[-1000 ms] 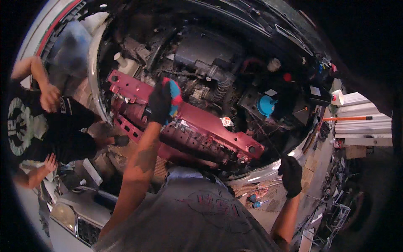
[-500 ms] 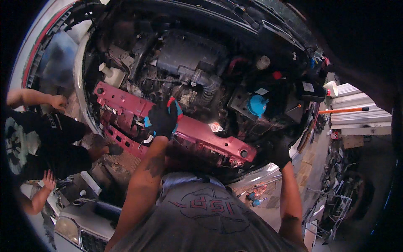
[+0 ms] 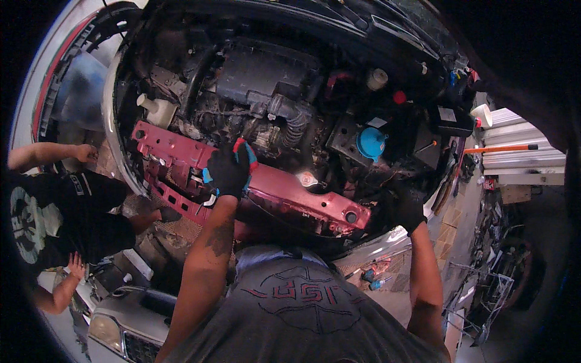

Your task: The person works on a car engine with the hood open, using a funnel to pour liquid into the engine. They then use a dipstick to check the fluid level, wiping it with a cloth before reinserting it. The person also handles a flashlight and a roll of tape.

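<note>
My left hand [image 3: 228, 175], in a black glove, rests over the red radiator support panel [image 3: 281, 190] at the front of an open engine bay. It is closed on a red-and-blue thing [image 3: 245, 151], whose edges show on both sides of the glove; its kind is hard to make out. My right hand [image 3: 407, 209], also black-gloved, reaches down at the right front corner, beside the right end of the panel. Its fingers are lost in the dark. Between the hands, a radiator cap [image 3: 307, 179] sits at the panel's rear edge.
A blue funnel [image 3: 370, 143] stands behind the panel, near an orange rod [image 3: 502, 149]. The black air box [image 3: 263, 69] lies farther back. At the left, another person [image 3: 72, 212] is close to the car. Tools [image 3: 376, 275] lie on the floor at the lower right.
The view has shifted slightly. My left hand stays over the panel with the red-and-blue thing, and my right hand remains at the right corner, its wrist slightly lower and farther right.
</note>
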### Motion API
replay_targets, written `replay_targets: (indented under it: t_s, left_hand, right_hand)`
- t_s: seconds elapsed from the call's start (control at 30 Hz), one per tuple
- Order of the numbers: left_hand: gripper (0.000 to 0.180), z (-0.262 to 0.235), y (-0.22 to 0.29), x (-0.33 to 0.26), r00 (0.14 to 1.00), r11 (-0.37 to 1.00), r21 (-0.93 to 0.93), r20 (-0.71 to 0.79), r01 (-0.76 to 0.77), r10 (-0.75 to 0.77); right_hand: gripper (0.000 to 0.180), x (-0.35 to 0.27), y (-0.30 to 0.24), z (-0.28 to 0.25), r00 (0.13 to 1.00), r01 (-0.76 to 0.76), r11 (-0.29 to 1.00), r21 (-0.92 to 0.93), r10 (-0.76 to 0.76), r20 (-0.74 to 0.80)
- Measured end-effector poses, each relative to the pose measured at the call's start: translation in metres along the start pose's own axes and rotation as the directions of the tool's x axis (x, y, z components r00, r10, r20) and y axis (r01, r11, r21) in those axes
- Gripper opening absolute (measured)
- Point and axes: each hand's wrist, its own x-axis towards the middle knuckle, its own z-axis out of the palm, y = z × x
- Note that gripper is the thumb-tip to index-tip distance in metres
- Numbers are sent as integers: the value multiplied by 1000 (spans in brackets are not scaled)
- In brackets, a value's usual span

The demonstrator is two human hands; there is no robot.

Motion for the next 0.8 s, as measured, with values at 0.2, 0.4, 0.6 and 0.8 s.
replay_targets:
  t_s: [0.2,0.4,0.6,0.8]
  left_hand:
    - [33,1,0,1,999,1000,-16,-38,-22,21]
    - [32,2,0,1,990,996,-61,-130,-60,52]
    - [29,-3,3,3,995,992,-111,-91,-57,47]
    - [28,-5,5,3,995,995,-91,-97,-40,31]
  right_hand:
    - [44,3,-7,-5,995,87,989,119,-81,-59]
    - [45,0,-26,-21,998,44,998,-48,-45,-39]
    - [47,2,-13,-12,996,72,997,29,-70,-47]
    - [43,2,-36,-23,991,107,994,-4,-107,-83]
